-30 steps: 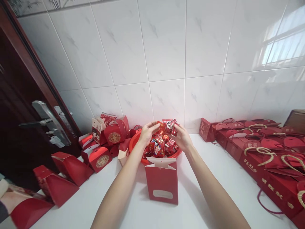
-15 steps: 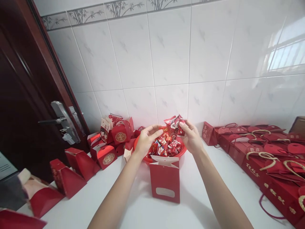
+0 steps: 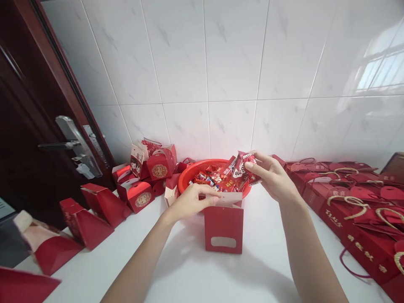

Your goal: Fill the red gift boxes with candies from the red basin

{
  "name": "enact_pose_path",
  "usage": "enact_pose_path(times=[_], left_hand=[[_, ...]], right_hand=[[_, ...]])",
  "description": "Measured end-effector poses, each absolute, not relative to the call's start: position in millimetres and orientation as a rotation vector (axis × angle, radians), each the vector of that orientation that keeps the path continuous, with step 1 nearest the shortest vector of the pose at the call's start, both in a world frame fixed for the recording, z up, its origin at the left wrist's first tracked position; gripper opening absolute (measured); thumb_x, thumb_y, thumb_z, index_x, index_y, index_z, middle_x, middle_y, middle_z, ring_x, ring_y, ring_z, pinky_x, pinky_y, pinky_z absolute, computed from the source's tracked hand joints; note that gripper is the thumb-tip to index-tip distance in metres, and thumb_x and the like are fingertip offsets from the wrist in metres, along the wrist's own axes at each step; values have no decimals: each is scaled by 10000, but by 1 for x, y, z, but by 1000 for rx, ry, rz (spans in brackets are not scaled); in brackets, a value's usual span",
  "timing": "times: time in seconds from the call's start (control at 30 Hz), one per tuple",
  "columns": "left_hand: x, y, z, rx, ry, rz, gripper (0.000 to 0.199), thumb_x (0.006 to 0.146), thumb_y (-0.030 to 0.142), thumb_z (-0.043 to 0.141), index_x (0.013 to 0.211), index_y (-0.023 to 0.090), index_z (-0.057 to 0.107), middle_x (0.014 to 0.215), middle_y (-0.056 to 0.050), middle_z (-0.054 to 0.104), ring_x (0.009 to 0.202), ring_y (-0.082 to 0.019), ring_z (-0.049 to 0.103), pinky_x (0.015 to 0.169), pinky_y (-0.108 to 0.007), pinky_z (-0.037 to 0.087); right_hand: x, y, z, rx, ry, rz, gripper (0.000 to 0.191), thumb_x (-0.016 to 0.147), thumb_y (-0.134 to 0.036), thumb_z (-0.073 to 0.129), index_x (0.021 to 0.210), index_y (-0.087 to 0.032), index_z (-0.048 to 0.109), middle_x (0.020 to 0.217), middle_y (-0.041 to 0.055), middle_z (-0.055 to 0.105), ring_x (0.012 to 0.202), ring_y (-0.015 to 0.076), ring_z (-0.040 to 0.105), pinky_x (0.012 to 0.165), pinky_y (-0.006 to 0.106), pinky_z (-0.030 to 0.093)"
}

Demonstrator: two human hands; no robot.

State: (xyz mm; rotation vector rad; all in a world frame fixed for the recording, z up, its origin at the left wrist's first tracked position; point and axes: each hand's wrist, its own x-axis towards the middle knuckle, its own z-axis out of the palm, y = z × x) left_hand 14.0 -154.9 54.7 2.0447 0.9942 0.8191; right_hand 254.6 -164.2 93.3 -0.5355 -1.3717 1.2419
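Observation:
In the middle of the white table stands a red paper box (image 3: 224, 229), upright, its top flaps apart and a pale window low on its front. My left hand (image 3: 191, 202) is at the box's top left edge, thumb and forefinger pinched at the flap. Above and right of the box, my right hand (image 3: 274, 174) grips several red wrapped candies (image 3: 241, 168) between thumb and fingers. Behind the box sits a red plastic basket (image 3: 184, 176) with more wrapped candies (image 3: 208, 174) in it, partly hidden by the box and my left hand.
Red folded boxes (image 3: 160, 164) are heaped at the back left, and several more (image 3: 91, 221) line the left edge. Many red gift boxes with rope handles (image 3: 341, 202) fill the right side. A tiled wall (image 3: 230, 63) rises behind; a dark door (image 3: 25, 113) stands left.
My right hand has lifted away from the basket to the right with the candies. My left hand has come from over the basket to the box's top edge. The view has tilted down.

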Motion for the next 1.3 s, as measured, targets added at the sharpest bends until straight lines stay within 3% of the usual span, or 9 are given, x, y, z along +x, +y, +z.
enact_pose_path(times=[0.17, 0.3, 0.5, 0.87, 1.03, 1.3], left_hand=[[13, -149, 48, 1997, 993, 799, 287, 715, 280, 790, 1001, 262, 801, 1063, -52, 763, 851, -240, 683, 734, -299, 510], [9, -152, 51, 1960, 851, 695, 412, 708, 277, 798, 1118, 266, 758, 1083, -43, 754, 878, -235, 687, 754, -297, 526], [11, -156, 57, 1957, 889, 629, 430, 716, 308, 788, 1137, 241, 731, 1129, -61, 725, 962, -249, 677, 813, -314, 535], [12, -161, 65, 1984, 959, 544, 346, 719, 406, 773, 984, 190, 716, 929, -17, 700, 836, -199, 650, 763, -300, 530], [12, -158, 62, 1939, 906, 540, 399, 727, 355, 765, 1085, 190, 704, 983, -36, 722, 924, -225, 665, 824, -325, 526], [10, -157, 59, 1937, 931, 553, 440, 717, 360, 778, 1125, 210, 711, 1021, -42, 734, 917, -233, 683, 811, -339, 545]], right_hand=[[248, -169, 94, -571, -1543, 1255, 166, 795, -303, 770, 886, -185, 697, 837, 30, 709, 746, 176, 664, 632, 263, 531], [242, -169, 93, -605, -1693, 1261, 158, 821, -320, 740, 873, -180, 687, 821, 24, 695, 729, 163, 638, 626, 255, 506], [240, -167, 89, -747, -1931, 1061, 183, 882, -367, 658, 830, -192, 648, 785, 5, 616, 696, 140, 545, 590, 249, 434], [237, -168, 88, -1005, -2189, 768, 179, 919, -317, 532, 787, -205, 488, 722, -30, 498, 624, 121, 447, 564, 267, 326], [232, -167, 85, -976, -2263, 762, 139, 911, -295, 521, 805, -208, 499, 741, -19, 537, 632, 131, 460, 569, 271, 336], [229, -169, 86, -938, -2294, 717, 123, 918, -246, 528, 936, -203, 642, 803, 18, 638, 666, 142, 539, 579, 261, 366]])
